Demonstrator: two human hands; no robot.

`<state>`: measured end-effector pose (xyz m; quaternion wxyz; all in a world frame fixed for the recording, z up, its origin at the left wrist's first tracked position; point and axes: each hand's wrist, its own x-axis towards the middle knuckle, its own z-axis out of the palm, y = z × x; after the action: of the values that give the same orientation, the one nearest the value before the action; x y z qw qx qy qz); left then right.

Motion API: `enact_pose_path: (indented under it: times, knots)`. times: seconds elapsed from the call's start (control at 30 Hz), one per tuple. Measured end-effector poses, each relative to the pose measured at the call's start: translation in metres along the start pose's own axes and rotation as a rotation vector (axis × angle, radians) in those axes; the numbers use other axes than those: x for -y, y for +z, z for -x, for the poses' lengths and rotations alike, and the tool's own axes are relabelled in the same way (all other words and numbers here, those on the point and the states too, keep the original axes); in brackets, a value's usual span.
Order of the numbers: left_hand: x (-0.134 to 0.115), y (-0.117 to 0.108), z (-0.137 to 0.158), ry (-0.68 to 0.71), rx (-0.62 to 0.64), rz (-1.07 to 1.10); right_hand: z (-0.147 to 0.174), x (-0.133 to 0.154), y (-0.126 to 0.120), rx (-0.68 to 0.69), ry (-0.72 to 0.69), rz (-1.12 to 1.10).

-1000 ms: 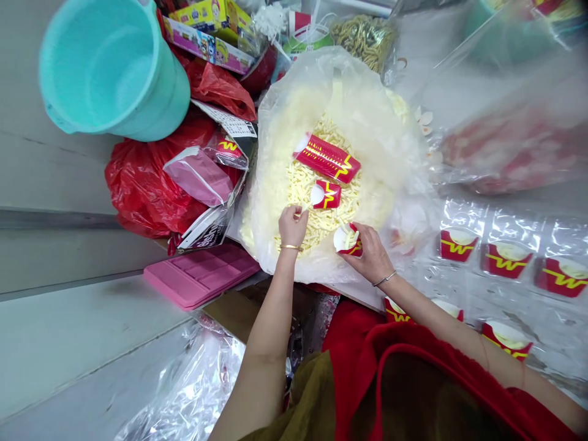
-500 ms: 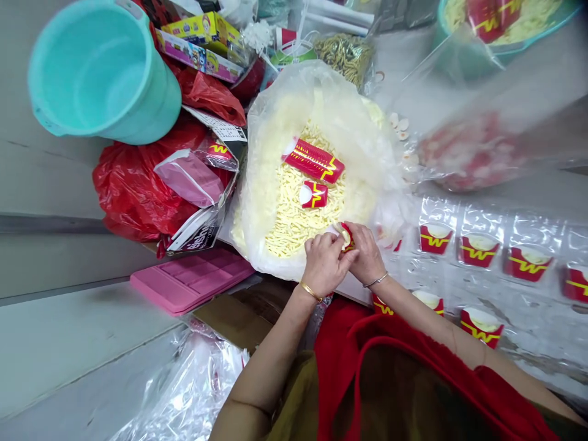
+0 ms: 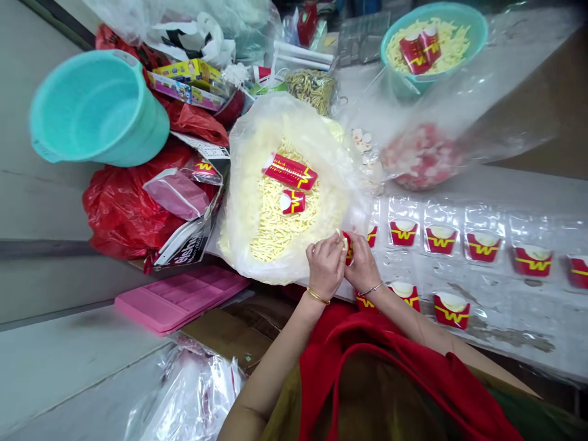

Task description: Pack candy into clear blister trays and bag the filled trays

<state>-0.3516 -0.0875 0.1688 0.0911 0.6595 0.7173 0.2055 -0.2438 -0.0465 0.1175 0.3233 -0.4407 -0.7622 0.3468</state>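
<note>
My right hand [image 3: 362, 266] is closed around a small red fries carton [image 3: 348, 246] with a yellow zigzag mark. Against the carton's opening, my left hand [image 3: 326, 264] pinches pale yellow fry-shaped sticks [image 3: 340, 235]; its fingertips partly hide them. Both hands are at the right front edge of a large clear plastic bag [image 3: 239, 153], which lies open and is full of loose sticks of the same kind [image 3: 271, 236]. On these rest a nested stack of red cartons [image 3: 290, 171] and one single carton [image 3: 294, 201].
Several cartons in clear trays [image 3: 441, 239] line the table to the right. A teal tub [image 3: 480, 37] of sticks and a bag of red and white pieces [image 3: 422, 156] stand behind. At left are a teal bucket [image 3: 101, 110], red bags [image 3: 128, 208] and a pink tray [image 3: 179, 300].
The view has shifted, so the bag sits further left and more trays show at right. My hands stay together at the carton, my left fingers now more upright at its opening.
</note>
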Motion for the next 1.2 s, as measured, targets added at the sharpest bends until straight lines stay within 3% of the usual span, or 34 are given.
enact_pose_path:
  times: [0.27,0.5,0.6,0.73,0.83,1.0,1.2]
  knots:
    - [-0.050,0.039,-0.005,0.190,0.323,0.045,0.037,-0.037,-0.044,-0.027,0.103,0.049]
    - [-0.116,0.112,-0.004,0.398,0.594,0.240,0.108,-0.081,-0.114,-0.131,0.287,0.204]
    - [-0.151,0.151,-0.001,0.486,0.681,0.380,0.160,-0.101,-0.152,-0.243,0.493,0.279]
    - [-0.207,0.197,-0.001,0.597,0.770,0.368,0.235,-0.131,-0.189,-0.412,0.953,0.253]
    - [-0.248,0.225,0.002,0.686,0.865,0.291,0.267,-0.153,-0.199,-0.384,1.054,0.206]
    - [-0.285,0.263,0.014,0.751,0.985,0.186,0.267,-0.177,-0.202,-0.329,1.054,0.237]
    - [-0.289,0.284,0.012,0.815,1.031,0.124,0.255,-0.190,-0.212,-0.172,1.091,0.363]
